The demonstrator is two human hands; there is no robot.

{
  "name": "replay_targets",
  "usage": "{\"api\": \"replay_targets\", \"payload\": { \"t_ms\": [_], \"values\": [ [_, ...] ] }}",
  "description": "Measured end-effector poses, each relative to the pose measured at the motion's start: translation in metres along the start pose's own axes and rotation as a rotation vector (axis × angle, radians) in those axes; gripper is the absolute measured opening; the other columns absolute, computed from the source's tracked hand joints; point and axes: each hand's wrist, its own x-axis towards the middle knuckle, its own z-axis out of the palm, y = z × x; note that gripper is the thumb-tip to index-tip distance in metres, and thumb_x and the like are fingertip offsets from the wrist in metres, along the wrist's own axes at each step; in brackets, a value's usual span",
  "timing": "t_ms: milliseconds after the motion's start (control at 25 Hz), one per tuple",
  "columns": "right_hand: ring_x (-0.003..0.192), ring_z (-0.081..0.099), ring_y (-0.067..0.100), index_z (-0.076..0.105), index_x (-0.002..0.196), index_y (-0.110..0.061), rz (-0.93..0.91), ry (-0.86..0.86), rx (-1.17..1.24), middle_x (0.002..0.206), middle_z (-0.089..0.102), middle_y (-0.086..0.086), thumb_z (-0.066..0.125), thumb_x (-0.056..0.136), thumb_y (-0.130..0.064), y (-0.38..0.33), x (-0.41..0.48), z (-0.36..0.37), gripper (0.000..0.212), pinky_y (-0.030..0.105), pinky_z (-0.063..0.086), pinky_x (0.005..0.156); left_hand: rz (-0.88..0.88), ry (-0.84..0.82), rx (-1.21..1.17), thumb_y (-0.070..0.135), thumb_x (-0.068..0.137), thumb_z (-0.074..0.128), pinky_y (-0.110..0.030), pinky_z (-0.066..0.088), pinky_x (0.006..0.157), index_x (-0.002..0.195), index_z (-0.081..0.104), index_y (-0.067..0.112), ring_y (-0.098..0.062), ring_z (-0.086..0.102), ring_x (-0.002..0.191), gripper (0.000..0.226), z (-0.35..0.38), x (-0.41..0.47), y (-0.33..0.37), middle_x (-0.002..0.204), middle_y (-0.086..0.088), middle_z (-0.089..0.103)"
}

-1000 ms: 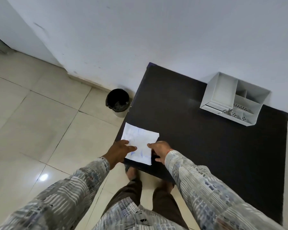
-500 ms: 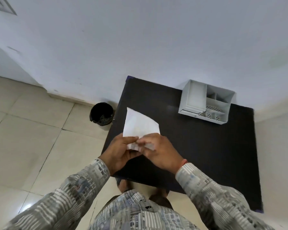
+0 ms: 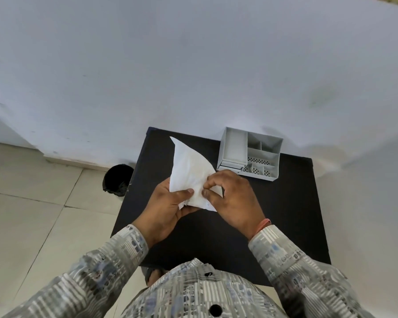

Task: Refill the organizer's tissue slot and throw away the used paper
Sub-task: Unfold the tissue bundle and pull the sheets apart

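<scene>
1. Plainly, both hands held one sheet of white paper (image 3: 190, 173) up above the black table (image 3: 274, 214), clear of its surface.
2. The left hand (image 3: 168, 207) was closed on the paper's lower left part, with the thumb pressed across the front of the sheet and the palm cupped beneath it.
3. The right hand (image 3: 234, 198) was clamped on the paper's lower right edge, pinching it between thumb and forefinger just beside the left thumb.
4. The sheet rose from the hands to a pointed corner that leaned toward the wall (image 3: 193, 65), and its lower part was creased and bunched where the hands gripped it.
5. A grey organizer (image 3: 251, 154) stood on the far side of the table against the wall, to the right of the paper and apart from it.
6. Its large left compartment looked bare inside, and the smaller compartments to the right had perforated floors.
7. A black bin (image 3: 117, 180) stood on the tiled floor (image 3: 32, 214) just beside the table's left edge, close to the wall.
8. Both arms wore patterned grey sleeves (image 3: 296, 260), and an orange band (image 3: 263, 224) showed at the right wrist.
</scene>
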Motion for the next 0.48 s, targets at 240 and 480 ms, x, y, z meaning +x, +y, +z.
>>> {"api": "replay_targets", "payload": {
  "t_ms": [240,480],
  "values": [
    [0.126,0.057,-0.002,0.072,0.100,-0.029,-0.083,-0.054,0.188,0.138,0.065,-0.016,0.077,0.090,-0.032,0.017,-0.025,-0.038,0.012,0.025,0.046,0.108,-0.034,0.133,-0.107,-0.006,0.102,0.058,-0.050,0.067,0.083,0.137,0.063,0.008,-0.039,0.078,0.111,0.039,0.037,0.004,-0.014,0.129,-0.017,0.076],
    [0.119,0.063,0.016,0.069,0.127,-0.019,-0.214,-0.091,-0.170,0.129,0.070,-0.002,0.069,0.094,-0.028,0.037,-0.020,-0.034,0.034,0.036,0.051,0.105,-0.026,0.157,-0.131,0.029,0.108,0.055,-0.056,0.062,0.093,0.139,0.064,0.004,-0.040,0.076,0.114,0.041,0.062,-0.007,-0.019,0.126,-0.022,0.077]
  ]
}}
